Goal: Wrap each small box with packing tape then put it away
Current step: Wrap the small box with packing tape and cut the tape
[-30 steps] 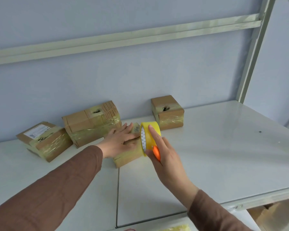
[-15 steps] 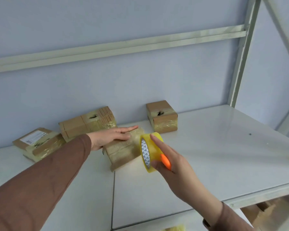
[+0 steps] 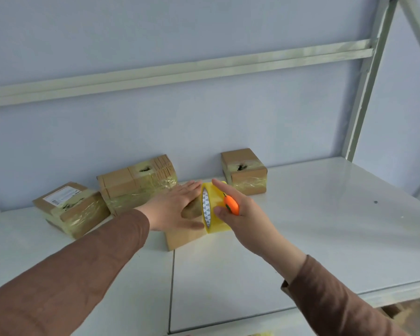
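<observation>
A small cardboard box lies on the white shelf, mostly covered by my hands. My left hand lies flat on top of it, fingers spread, pressing it down. My right hand grips a yellow tape roll held upright against the box's right end, together with a small orange cutter between its fingers. Three taped boxes stand along the back wall: one with a label at the left, a longer one in the middle, a cube-shaped one at the right.
A grey metal upright rises at the shelf's right rear, and a horizontal rail runs along the wall above. A seam divides the shelf panels. Cardboard shows below the front edge at the right.
My left hand has slid forward flat onto the box top. My right hand has brought the tape roll back up against the box's right end.
</observation>
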